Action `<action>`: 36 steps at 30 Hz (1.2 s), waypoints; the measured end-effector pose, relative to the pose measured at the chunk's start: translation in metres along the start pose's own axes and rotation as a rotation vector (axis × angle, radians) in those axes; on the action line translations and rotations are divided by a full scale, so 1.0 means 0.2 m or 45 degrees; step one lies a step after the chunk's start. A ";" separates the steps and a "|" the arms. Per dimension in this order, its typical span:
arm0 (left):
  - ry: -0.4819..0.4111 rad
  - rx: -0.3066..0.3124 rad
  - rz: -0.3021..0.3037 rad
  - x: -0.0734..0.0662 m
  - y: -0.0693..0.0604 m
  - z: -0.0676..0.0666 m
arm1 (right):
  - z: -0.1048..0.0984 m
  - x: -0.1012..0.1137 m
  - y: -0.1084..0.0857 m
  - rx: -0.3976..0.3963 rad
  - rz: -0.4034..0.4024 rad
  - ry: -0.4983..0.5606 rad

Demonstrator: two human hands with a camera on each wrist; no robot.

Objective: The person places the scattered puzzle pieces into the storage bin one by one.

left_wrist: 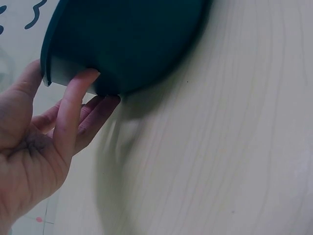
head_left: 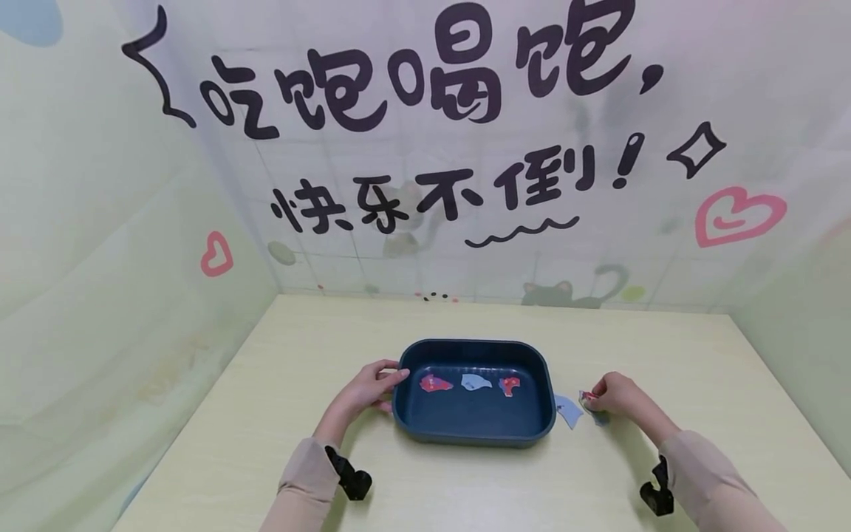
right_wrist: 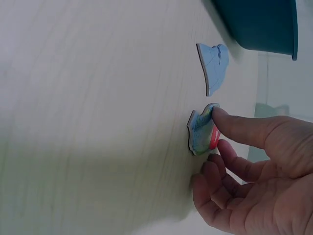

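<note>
Three flat cutouts lie in the dark-blue tray, its left end gripped by the left hand; the right hand pinches a multicoloured cutout near a light-blue cutout, both still outside.

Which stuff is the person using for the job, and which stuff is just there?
For the job: the dark blue tray, held by the left hand; three puzzle pieces inside it; a light-blue puzzle piece beside it; a multicoloured puzzle piece pinched by the right hand.

Just there: the printed backdrop; the table; the black wrist gadgets.
</note>
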State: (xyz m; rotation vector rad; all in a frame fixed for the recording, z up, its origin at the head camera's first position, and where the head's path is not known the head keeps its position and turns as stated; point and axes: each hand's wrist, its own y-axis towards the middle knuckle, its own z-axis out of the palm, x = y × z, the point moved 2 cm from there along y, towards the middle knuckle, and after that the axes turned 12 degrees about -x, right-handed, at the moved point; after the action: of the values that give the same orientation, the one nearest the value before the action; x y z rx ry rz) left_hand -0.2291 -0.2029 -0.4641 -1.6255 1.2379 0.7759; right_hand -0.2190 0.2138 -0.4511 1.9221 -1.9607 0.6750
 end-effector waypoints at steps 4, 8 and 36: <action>-0.002 -0.002 0.003 0.00 0.00 0.00 | 0.01 0.00 0.00 0.008 0.025 -0.006; -0.004 -0.004 -0.002 0.00 0.00 0.00 | 0.01 0.01 0.01 0.017 0.031 0.001; -0.008 0.002 0.002 -0.01 -0.01 0.00 | -0.06 0.10 0.05 0.084 0.072 0.170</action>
State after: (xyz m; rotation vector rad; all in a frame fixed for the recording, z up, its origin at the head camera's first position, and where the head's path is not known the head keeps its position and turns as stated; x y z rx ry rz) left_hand -0.2283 -0.2024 -0.4623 -1.6201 1.2354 0.7804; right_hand -0.2305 0.2035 -0.4316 1.8139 -1.9384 0.8704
